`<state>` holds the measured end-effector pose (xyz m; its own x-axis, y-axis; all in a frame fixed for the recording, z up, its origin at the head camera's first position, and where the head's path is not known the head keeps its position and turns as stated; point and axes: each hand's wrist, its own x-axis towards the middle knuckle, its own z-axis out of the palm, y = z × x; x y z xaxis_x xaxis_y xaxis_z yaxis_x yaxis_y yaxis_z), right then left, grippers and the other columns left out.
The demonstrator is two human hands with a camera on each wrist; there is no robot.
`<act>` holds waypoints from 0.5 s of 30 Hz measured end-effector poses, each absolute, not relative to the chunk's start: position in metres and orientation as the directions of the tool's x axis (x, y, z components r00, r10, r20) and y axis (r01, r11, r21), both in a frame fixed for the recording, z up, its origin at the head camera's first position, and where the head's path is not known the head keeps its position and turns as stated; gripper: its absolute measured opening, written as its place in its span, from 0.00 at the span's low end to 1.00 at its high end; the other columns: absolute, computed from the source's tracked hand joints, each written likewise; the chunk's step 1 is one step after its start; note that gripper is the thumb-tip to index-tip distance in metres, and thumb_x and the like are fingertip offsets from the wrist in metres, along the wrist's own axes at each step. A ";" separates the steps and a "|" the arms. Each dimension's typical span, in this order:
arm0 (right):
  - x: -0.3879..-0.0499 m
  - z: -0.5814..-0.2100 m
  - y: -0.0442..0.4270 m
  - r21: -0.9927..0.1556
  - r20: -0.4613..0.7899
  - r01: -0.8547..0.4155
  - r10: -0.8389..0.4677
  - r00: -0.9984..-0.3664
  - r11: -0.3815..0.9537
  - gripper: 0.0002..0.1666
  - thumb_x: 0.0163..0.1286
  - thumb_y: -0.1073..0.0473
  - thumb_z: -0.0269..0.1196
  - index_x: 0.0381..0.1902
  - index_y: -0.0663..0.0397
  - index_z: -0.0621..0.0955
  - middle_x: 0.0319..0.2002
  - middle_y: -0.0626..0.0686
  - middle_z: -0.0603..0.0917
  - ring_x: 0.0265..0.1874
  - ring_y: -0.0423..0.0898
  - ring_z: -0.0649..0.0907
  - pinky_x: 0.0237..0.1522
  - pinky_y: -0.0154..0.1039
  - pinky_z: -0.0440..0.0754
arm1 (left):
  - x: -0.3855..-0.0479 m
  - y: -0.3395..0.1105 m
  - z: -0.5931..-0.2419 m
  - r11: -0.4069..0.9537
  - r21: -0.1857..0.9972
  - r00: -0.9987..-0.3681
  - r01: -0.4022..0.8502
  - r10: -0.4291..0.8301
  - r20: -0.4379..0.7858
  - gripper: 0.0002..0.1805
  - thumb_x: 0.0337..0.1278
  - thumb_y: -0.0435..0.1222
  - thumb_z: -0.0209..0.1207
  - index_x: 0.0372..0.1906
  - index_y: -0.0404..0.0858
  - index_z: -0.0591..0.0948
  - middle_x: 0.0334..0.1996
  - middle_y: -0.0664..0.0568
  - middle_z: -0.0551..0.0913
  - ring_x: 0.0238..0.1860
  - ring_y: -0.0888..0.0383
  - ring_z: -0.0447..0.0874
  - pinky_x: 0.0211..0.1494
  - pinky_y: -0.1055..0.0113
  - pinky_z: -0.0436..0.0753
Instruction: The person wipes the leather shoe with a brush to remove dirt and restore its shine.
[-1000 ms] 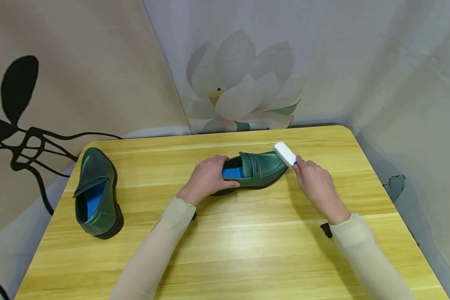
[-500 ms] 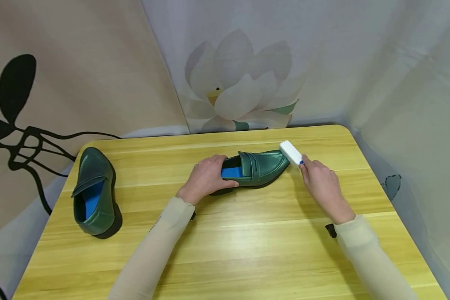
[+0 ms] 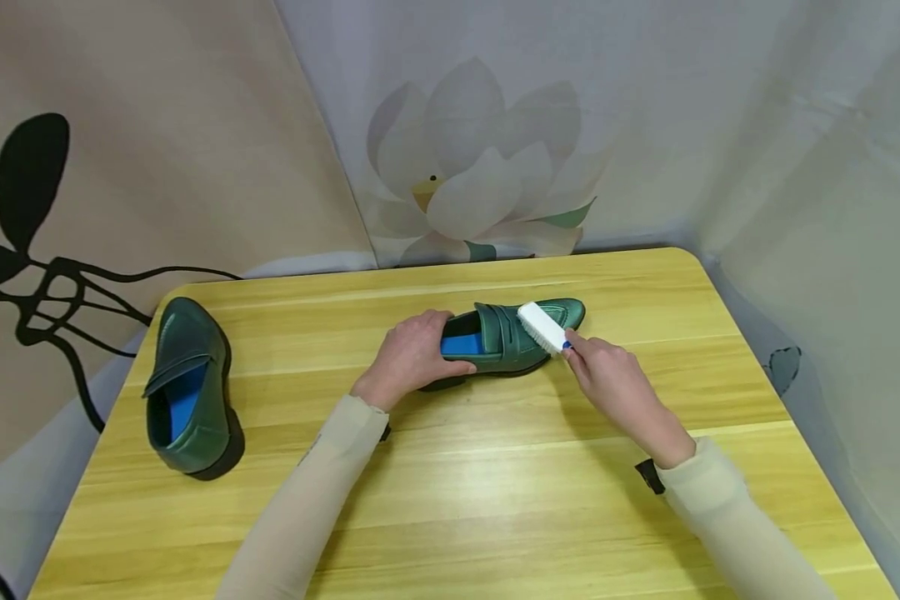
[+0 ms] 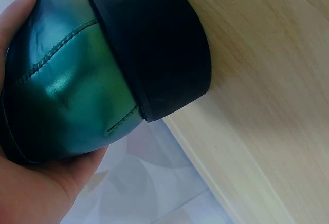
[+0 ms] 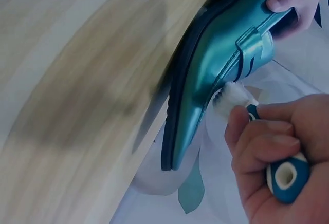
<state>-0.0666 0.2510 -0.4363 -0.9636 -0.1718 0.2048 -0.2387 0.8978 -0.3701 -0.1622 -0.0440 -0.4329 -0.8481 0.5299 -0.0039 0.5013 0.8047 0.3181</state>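
Observation:
A green loafer (image 3: 506, 342) with a blue insole lies in the middle of the table, toe to the right. My left hand (image 3: 412, 354) grips its heel end, thumb on the near side; the left wrist view shows the dark heel block (image 4: 159, 49) close up. In my right hand (image 3: 611, 375) is a white brush (image 3: 542, 327), its bristles against the loafer's upper just ahead of the strap. From the right wrist view, the fingers are curled round the brush's blue and white handle (image 5: 289, 179).
A second green loafer (image 3: 189, 387) stands at the table's left side, toe toward the back. The wooden table (image 3: 480, 500) ends at a printed curtain (image 3: 495, 150) behind, with more fabric at both sides.
My right hand has moved the brush slightly right off the toe tip, then back left along the upper toward the strap. The left hand and both loafers have stayed in place.

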 end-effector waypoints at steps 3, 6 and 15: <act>-0.066 -0.437 0.253 -0.364 0.213 -0.225 -0.154 -0.965 0.904 0.23 0.78 0.62 0.62 0.64 0.72 0.79 0.34 0.63 0.86 0.21 0.48 0.76 0.22 0.44 0.75 | -0.162 -0.044 -0.433 0.803 0.322 -0.846 0.502 0.532 -0.008 0.51 0.47 0.65 0.73 0.68 0.34 0.76 0.61 0.41 0.82 0.51 0.46 0.83 0.56 0.50 0.84; -0.068 -0.441 0.262 -0.350 0.241 -0.193 -0.111 -0.964 0.917 0.23 0.78 0.62 0.62 0.63 0.72 0.79 0.33 0.63 0.85 0.20 0.50 0.76 0.21 0.46 0.75 | -0.162 -0.044 -0.433 0.803 0.319 -0.846 0.503 0.533 -0.009 0.52 0.47 0.66 0.73 0.68 0.34 0.76 0.61 0.42 0.82 0.52 0.46 0.83 0.56 0.50 0.84; -0.084 -0.446 0.287 -0.329 0.304 -0.095 0.010 -0.953 0.940 0.22 0.78 0.63 0.61 0.63 0.73 0.78 0.34 0.70 0.85 0.23 0.61 0.82 0.22 0.58 0.78 | -0.163 -0.045 -0.434 0.805 0.310 -0.845 0.505 0.534 -0.010 0.52 0.47 0.66 0.72 0.68 0.35 0.76 0.61 0.42 0.82 0.52 0.46 0.84 0.56 0.50 0.83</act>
